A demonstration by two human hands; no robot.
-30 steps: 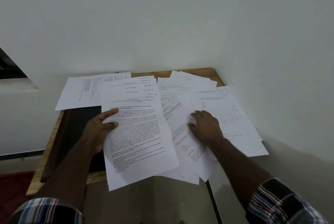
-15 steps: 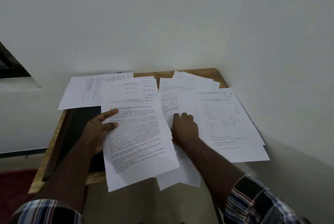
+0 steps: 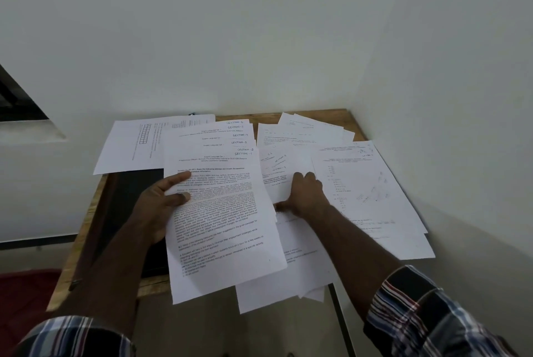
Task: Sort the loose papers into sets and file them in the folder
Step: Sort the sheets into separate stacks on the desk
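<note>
Dim, flat, greyish light; soft shadows only. Wide-angle view bends the edges; fine print is slightly blurred.

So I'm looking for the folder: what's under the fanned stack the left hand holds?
A dark flat thing, maybe the folder, shows left of the fanned stack, under the left hand. How far it runs beneath is covered.
</note>
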